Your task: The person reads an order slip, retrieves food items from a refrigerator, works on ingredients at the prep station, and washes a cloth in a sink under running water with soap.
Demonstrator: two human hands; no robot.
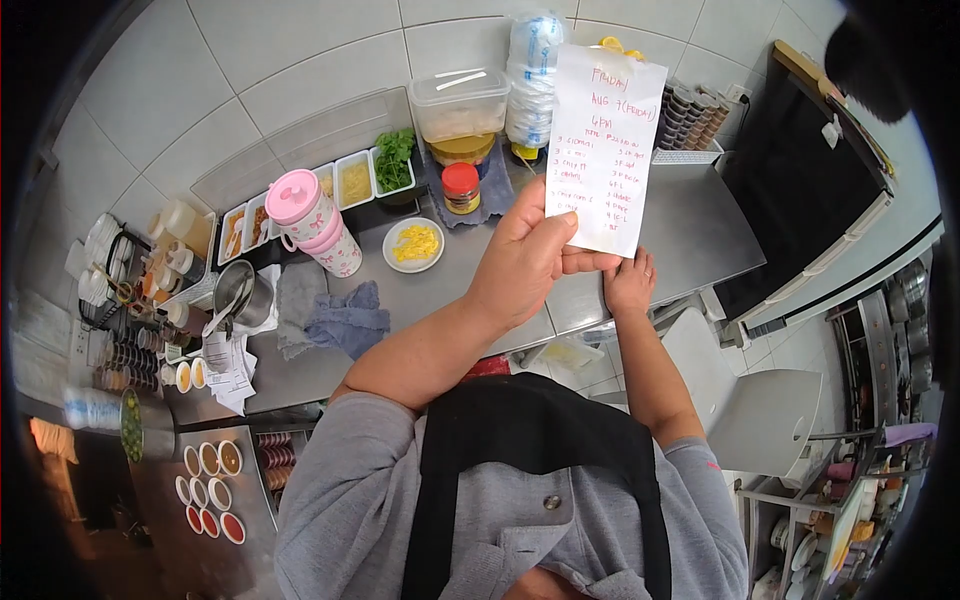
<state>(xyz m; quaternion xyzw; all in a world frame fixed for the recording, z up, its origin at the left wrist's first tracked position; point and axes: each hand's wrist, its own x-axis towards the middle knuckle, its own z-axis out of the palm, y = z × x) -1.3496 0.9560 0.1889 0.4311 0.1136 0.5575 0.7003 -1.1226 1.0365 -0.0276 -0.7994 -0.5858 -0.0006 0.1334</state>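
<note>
Holding up a paper list [606,140] at 1 o'clock from mid-view, written side facing the camera! Pinching it in the left hand [525,250], just off centre towards 1 o'clock — pressing thumb to the front near the lower left corner, tucking fingers in behind. Showing FRIDAY in red handwriting up top, then 2 columns of short lines, mostly too small to read. Across to 3 o'clock, resting the right hand [630,288] on the steel counter [700,210], just below the list's bottom edge, fingers loosely extended and gripping nothing that can be seen. Swinging up to 12 o'clock, spotting a red-lidded jar [461,190] on a grey cloth [495,195], near a clear plastic tub [460,112]. Round to 11 o'clock, meeting green herbs [394,160] in a white container. Next, 10 o'clock — finding a plate [393,258] of yellow pieces [414,242], then farther out a pink-lidded tumbler [300,205]. Dropping to 9 o'clock, catching a rumpled blue cloth [352,318] on the counter. Down at 8 o'clock, counting 9 small cups [199,493] in 3 rows of 3. Finally, at 4 o'clock, glimpsing a white chair [770,420]
</note>
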